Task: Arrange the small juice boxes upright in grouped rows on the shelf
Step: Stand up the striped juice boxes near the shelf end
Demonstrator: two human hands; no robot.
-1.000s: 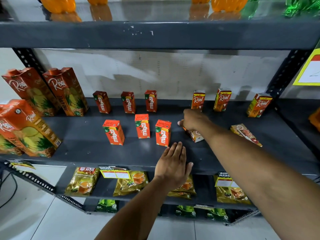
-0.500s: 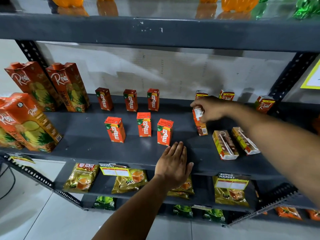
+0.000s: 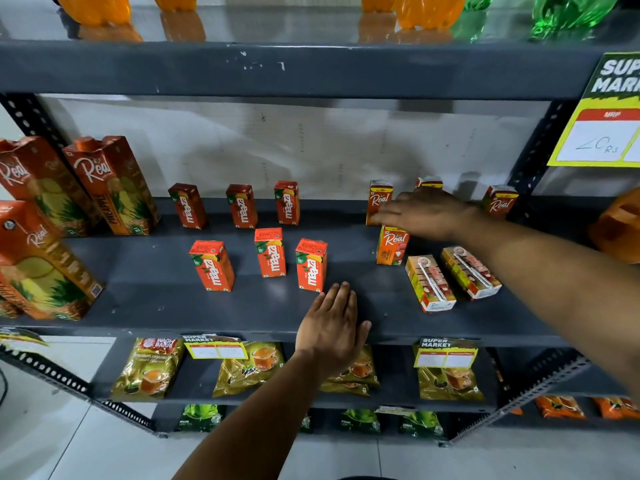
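the real juice box (image 3: 392, 244) that lay flat under the right hand (image 3: 427, 213) now stands upright, just left of the two flat real boxes (image 3: 452, 280); the hand rests on its top.

1. Left hand (image 3: 331, 336) is showing bare: no glove, no ring, no watch or band at the wrist.
2. Left forearm (image 3: 256, 417) is showing uncovered right down to the frame edge, no sleeve in sight.
3. Right hand (image 3: 427, 213) is also showing bare, slightly blurred, no jewellery made out.
4. Right forearm (image 3: 561, 282) is running bare to the frame edge, sleeveless as far as visible.
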